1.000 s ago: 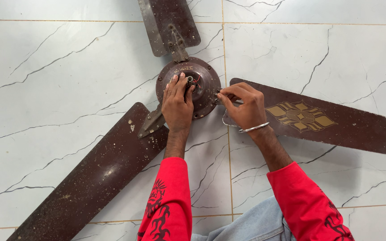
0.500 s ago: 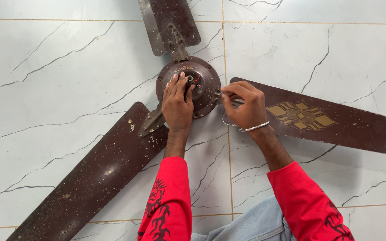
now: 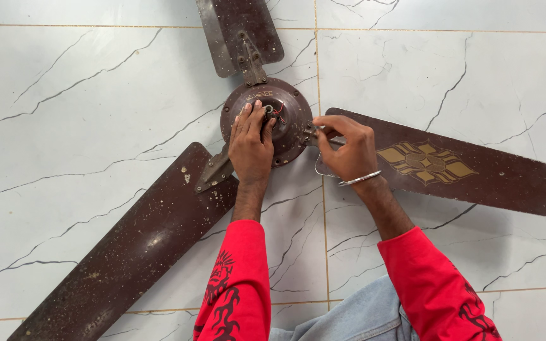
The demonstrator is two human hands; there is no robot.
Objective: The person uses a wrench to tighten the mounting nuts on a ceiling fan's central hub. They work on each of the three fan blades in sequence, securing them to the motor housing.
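Brown, dusty metal ceiling fan (image 3: 266,126) — lying flat on a white marble-veined tiled floor (image 3: 83,101). One round motor housing (image 3: 289,104) with thin red wires at its centre; three long blades, the right one (image 3: 475,170) bearing a gold diamond ornament. Left hand (image 3: 251,142) rests on the housing, fingers extended, gripping nothing. Right hand (image 3: 345,148) — fingertips pinched on a small metal part at the right blade's bracket; one silver bangle (image 3: 360,179) on the wrist.

Hands on a brown ceiling fan on the floor

The left hand (image 3: 251,146) rests flat on the fan's motor housing (image 3: 292,117); the right hand (image 3: 347,150) pinches where 1 of 3 blades (image 3: 475,167) meets it, over white marble tiles (image 3: 64,113).
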